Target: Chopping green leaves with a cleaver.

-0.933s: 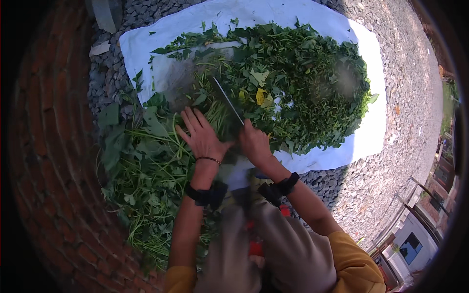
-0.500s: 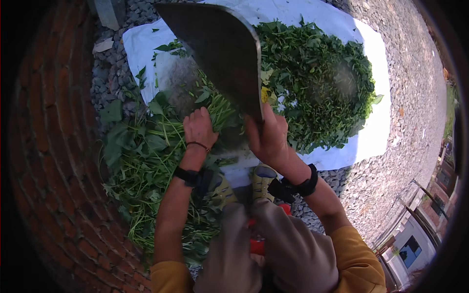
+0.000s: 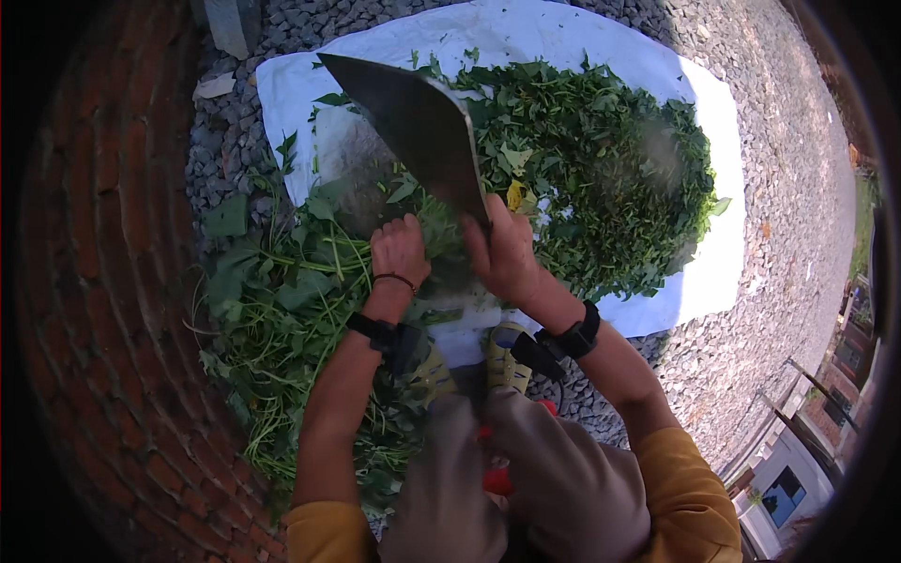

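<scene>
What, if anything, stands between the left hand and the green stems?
Nothing visible does: the left hand is curled on the green stems. The broad knife, gripped by the right hand, slants beyond the left hand without covering it in this view.

A broad dark chopping knife [image 3: 422, 131] tilts above the greens, its blade widening to a pointed far corner. Beneath it lies a partly hidden bunch of green stems [image 3: 439, 223]; long leafy vines [image 3: 296, 296] tangle leftward, chopped greens [image 3: 610, 169] heap rightward.
</scene>
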The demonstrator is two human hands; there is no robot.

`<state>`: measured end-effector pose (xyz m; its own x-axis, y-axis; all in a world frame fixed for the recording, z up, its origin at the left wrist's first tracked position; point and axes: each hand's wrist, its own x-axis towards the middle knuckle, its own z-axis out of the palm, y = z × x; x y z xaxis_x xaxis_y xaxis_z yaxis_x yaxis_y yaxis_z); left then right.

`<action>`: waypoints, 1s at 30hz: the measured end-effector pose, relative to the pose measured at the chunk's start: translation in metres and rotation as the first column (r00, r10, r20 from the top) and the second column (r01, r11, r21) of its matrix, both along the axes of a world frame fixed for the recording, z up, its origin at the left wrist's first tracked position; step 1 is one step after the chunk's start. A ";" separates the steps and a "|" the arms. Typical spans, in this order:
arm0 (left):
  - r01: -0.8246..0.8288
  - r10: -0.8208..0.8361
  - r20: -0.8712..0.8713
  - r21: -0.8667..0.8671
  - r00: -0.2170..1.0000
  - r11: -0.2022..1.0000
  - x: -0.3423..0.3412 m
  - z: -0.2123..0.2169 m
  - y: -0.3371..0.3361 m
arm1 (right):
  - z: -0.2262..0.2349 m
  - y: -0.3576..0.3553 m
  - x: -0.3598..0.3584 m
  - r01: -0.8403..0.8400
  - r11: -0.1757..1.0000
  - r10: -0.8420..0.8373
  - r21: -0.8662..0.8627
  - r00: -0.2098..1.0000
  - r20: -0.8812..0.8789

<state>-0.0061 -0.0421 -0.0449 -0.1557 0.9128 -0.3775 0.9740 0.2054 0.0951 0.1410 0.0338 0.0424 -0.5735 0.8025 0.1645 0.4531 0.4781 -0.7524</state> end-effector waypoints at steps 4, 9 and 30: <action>0.096 -0.097 -0.043 -0.018 0.994 0.995 -0.001 0.000 0.002 | -0.033 0.000 0.001 -0.089 0.966 0.216 -0.242 0.794 0.569; 0.057 -0.057 -0.002 0.000 0.998 0.998 -0.003 -0.001 0.003 | -0.017 0.005 0.006 -0.102 0.985 0.145 -0.136 0.923 0.357; -0.437 0.469 0.169 -0.194 0.867 0.878 0.004 0.032 0.045 | 0.058 0.006 0.015 0.262 0.948 -0.288 -0.182 0.949 -0.130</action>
